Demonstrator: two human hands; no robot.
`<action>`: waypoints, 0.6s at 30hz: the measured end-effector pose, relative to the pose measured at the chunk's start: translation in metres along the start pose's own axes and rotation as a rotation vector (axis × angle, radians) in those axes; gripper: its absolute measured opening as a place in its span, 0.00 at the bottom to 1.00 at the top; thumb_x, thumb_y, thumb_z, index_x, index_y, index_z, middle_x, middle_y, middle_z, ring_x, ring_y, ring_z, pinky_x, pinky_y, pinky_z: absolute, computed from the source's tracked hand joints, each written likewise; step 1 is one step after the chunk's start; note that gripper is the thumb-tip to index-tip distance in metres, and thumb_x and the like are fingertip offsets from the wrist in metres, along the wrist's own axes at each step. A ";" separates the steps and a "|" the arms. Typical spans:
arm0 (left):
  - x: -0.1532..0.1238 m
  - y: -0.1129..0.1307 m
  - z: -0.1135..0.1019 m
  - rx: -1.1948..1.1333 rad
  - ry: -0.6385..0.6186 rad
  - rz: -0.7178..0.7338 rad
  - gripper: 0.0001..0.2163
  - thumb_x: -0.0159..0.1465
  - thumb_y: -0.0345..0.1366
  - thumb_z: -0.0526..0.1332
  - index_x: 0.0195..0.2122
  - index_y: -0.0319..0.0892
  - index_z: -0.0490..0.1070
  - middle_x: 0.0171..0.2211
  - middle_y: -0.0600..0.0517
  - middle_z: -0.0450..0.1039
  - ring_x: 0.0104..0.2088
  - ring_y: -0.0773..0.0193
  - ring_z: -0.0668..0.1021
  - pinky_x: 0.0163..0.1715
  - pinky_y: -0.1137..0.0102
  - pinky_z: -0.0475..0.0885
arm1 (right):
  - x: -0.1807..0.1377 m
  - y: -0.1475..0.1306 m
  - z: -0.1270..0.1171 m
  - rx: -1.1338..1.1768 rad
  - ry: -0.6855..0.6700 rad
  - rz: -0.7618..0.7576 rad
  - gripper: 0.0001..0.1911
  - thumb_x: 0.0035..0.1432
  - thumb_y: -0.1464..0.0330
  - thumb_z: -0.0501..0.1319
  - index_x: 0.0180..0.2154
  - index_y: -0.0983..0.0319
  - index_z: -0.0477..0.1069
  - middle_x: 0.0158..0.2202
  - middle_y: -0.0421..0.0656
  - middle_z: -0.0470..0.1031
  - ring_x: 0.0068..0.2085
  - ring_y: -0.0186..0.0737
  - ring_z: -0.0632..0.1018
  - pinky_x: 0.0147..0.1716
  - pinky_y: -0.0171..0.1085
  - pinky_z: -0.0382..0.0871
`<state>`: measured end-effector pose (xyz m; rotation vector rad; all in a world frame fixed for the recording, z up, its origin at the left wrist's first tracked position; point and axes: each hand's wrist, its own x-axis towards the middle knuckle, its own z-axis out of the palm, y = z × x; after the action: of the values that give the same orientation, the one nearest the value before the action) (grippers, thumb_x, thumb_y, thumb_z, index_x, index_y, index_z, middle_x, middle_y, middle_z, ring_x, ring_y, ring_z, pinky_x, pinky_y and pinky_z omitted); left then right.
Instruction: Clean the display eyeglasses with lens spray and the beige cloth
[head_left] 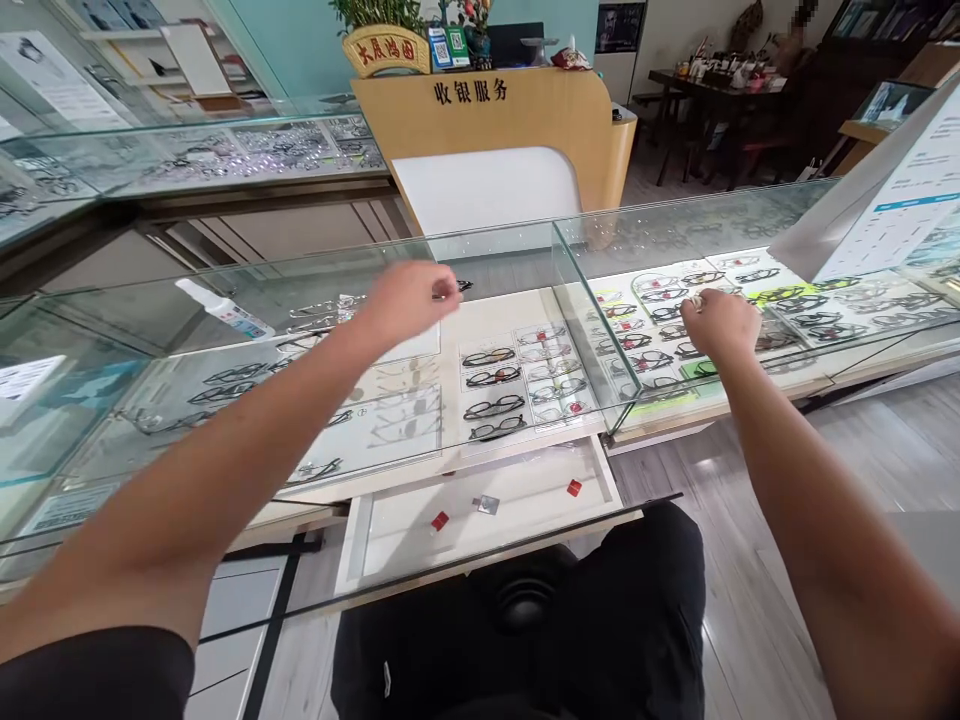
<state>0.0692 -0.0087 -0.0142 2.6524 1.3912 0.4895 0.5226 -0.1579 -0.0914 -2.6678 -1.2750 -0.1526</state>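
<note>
My left hand reaches over the glass display case, fingers closed round a dark pair of glasses whose tip shows at the fingertips. My right hand is stretched to the neighbouring glass case, fingers curled in a pinch on something small and pale that I cannot make out. Rows of spectacle frames lie on the white tray beneath the glass between my hands. Several more frames lie in the right case.
A pulled-out white drawer below the case holds two red tags and a small silver piece. A wooden cashier desk stands beyond. A slanted white sign sits on the right case. Another glass counter runs at the back left.
</note>
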 end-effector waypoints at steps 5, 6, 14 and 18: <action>0.038 -0.060 0.016 0.332 -0.099 0.006 0.17 0.75 0.35 0.57 0.50 0.40 0.87 0.68 0.45 0.79 0.68 0.45 0.69 0.67 0.47 0.61 | 0.000 -0.001 0.001 0.011 -0.003 0.003 0.23 0.73 0.55 0.54 0.47 0.62 0.81 0.45 0.60 0.85 0.48 0.63 0.84 0.45 0.49 0.73; 0.040 -0.064 0.021 0.339 -0.121 0.009 0.18 0.74 0.35 0.57 0.51 0.41 0.87 0.67 0.44 0.80 0.68 0.44 0.69 0.67 0.46 0.60 | 0.000 -0.001 0.001 0.012 -0.005 0.003 0.23 0.73 0.55 0.54 0.47 0.62 0.81 0.45 0.60 0.85 0.48 0.63 0.84 0.45 0.49 0.73; 0.035 -0.049 0.033 0.413 -0.123 -0.003 0.24 0.69 0.44 0.56 0.56 0.39 0.86 0.64 0.40 0.82 0.67 0.39 0.72 0.67 0.45 0.61 | -0.001 -0.001 -0.002 0.048 -0.014 -0.013 0.23 0.72 0.56 0.53 0.48 0.62 0.82 0.45 0.62 0.85 0.48 0.64 0.84 0.44 0.50 0.73; -0.009 -0.002 0.011 0.259 -0.027 0.153 0.25 0.72 0.49 0.55 0.59 0.43 0.84 0.66 0.44 0.81 0.70 0.40 0.72 0.70 0.43 0.61 | -0.001 -0.002 -0.002 0.057 -0.010 -0.013 0.24 0.73 0.55 0.53 0.49 0.63 0.82 0.46 0.62 0.85 0.48 0.64 0.84 0.45 0.49 0.73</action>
<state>0.0665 -0.0139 -0.0270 2.9749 1.3324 0.3029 0.5208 -0.1578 -0.0896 -2.6163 -1.2800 -0.1027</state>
